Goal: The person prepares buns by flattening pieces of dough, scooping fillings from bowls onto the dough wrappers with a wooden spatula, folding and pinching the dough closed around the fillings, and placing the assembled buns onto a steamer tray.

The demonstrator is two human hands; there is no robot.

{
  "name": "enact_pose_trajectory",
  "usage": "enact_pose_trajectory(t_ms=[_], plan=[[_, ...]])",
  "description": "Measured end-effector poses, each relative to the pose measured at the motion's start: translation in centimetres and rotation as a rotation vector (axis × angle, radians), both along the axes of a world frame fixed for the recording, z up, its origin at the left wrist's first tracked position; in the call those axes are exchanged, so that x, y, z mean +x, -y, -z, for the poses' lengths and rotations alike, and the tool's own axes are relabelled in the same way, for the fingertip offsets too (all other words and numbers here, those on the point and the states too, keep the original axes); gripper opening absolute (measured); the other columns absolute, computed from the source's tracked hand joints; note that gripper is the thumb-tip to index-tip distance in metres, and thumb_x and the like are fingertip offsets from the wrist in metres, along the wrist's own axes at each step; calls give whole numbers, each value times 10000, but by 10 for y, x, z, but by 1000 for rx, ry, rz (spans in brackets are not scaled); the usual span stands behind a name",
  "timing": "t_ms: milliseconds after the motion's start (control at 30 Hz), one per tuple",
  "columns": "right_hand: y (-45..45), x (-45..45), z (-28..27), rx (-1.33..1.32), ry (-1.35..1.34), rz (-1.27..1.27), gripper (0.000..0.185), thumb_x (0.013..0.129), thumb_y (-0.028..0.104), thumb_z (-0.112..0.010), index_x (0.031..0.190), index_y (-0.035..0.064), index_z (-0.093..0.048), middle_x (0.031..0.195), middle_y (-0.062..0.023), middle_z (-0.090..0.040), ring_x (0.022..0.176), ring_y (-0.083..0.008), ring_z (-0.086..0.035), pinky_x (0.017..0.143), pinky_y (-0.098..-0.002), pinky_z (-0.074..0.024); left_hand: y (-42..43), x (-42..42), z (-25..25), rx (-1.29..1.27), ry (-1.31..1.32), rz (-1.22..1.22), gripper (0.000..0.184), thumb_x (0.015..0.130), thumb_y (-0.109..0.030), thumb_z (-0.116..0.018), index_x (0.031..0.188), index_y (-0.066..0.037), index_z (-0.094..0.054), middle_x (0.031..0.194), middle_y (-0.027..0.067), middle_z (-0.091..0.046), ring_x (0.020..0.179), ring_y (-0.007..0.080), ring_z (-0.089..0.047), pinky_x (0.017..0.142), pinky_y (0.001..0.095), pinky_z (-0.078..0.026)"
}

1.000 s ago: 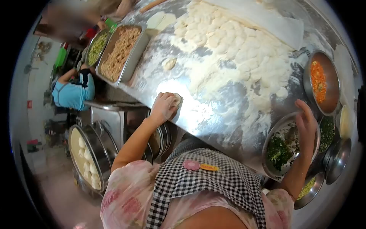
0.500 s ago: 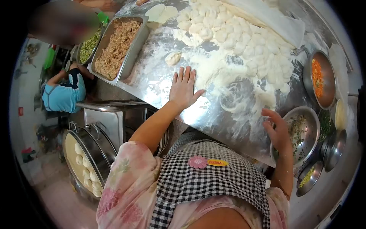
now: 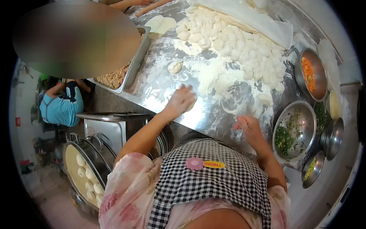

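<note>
My left hand [image 3: 181,102], slightly blurred, is low over the floured metal table [image 3: 152,89] near its front edge. Its fingers are bunched, with a pale edge beside them; what they hold, if anything, I cannot make out. My right hand [image 3: 248,129] is by the front edge with its fingers curled in, and nothing shows in it. A single dumpling [image 3: 175,67] lies just beyond my left hand. Many dumplings [image 3: 244,49] crowd the far right of the table. Beyond my right hand rests a pale piece of dough [image 3: 265,99] on the flour.
A metal pan [image 3: 139,57] of meat filling stands left. Flat wrappers [image 3: 160,24] and a rolling pin [image 3: 152,7] lie at the back, by another person's hand [image 3: 139,2]. Right are bowls of orange shreds [image 3: 324,76] and chopped greens [image 3: 313,126]. A bun steamer [image 3: 101,164] stands lower left.
My left hand, flat with fingers stretched before, has bunched and drawn slightly nearer. My right hand has moved left from the greens bowl and curled. The blurred person at left has leaned in.
</note>
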State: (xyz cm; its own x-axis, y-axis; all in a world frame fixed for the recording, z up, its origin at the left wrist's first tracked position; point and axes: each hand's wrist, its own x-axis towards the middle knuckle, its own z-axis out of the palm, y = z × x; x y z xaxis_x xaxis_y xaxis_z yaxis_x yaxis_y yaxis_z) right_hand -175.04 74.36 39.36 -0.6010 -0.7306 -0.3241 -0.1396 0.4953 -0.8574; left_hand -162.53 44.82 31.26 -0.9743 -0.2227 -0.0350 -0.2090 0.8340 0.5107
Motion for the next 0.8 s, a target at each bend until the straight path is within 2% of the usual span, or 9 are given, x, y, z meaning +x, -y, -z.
enact_pose_trajectory(t_ms=[67, 200, 300, 367, 400, 467, 600, 700, 800], plan=[[16, 10, 10, -17, 102, 64, 197, 884, 140, -514, 839, -29, -606, 725, -37, -592, 637, -122, -517, 593, -257, -430, 4, -1, -22, 134, -66, -252, 428, 770, -228, -676, 1114, -16, -535, 1117, 195, -580, 1061, 347, -537, 873, 397, -436], [50, 21, 20, -17, 133, -92, 191, 890, 146, -529, 922, -24, -612, 772, -44, -613, 647, -120, -553, 589, -248, -455, 11, 4, -18, 125, 250, -331, 486, 708, -379, -692, 1028, -32, -578, 804, 151, -642, 757, 353, -617, 710, 402, -485], [70, 29, 64, 69, 136, -81, 299, 909, 168, -518, 1164, 13, -534, 844, -53, -615, 704, -112, -574, 585, -259, -492, -8, 20, 19, 343, -24, -427, 447, 721, -387, -654, 994, -44, -566, 1020, 193, -574, 952, 337, -557, 813, 416, -446], [79, 32, 83, -22, 397, 69, 448, 924, 270, -480, 1294, 26, -414, 820, -58, -605, 666, -143, -590, 525, -265, -499, -33, 12, 15, 622, -178, -464, 351, 760, -277, -632, 996, -37, -533, 931, 164, -565, 868, 279, -557, 784, 380, -453], [85, 38, 71, -84, 540, 181, 402, 927, 261, -460, 1251, 25, -431, 837, -59, -598, 664, -139, -589, 511, -250, -489, -35, 4, -8, 726, 21, -376, 430, 825, -274, -600, 1155, -18, -497, 1138, 169, -524, 1057, 271, -514, 891, 363, -443], [90, 24, 54, -159, 479, 165, 312, 923, 240, -461, 1153, 29, -469, 826, -50, -590, 641, -120, -574, 496, -234, -473, -51, -11, -56, 758, 2, -361, 447, 845, -272, -579, 1197, -21, -466, 1100, 150, -572, 1015, 231, -560, 889, 363, -455], [120, 16, -59, -387, 307, 272, 148, 915, 188, -470, 957, 48, -492, 774, -20, -565, 538, -73, -504, 449, -197, -407, -9, -14, -88, 2022, -219, -124, 438, 828, -212, -601, 1208, -35, -476, 1083, 108, -598, 964, 232, -592, 844, 353, -469], [118, 1, -54, -434, 164, 184, 115, 888, 160, -507, 889, 44, -501, 691, 11, -517, 456, -47, -417, 378, -202, -313, -37, -39, -60, 975, -333, -78, 342, 851, -177, -582, 1156, -42, -506, 967, 101, -629, 762, 189, -625, 725, 304, -515], [78, -8, -13, -205, -291, 209, 125, 873, 143, -526, 869, 17, -525, 721, -30, -524, 619, -110, -476, 554, -258, -410, -72, -50, -59, 603, -482, 99, 374, 806, -152, -632, 1154, -58, -537, 1016, 92, -627, 913, 197, -610, 832, 319, -485]])
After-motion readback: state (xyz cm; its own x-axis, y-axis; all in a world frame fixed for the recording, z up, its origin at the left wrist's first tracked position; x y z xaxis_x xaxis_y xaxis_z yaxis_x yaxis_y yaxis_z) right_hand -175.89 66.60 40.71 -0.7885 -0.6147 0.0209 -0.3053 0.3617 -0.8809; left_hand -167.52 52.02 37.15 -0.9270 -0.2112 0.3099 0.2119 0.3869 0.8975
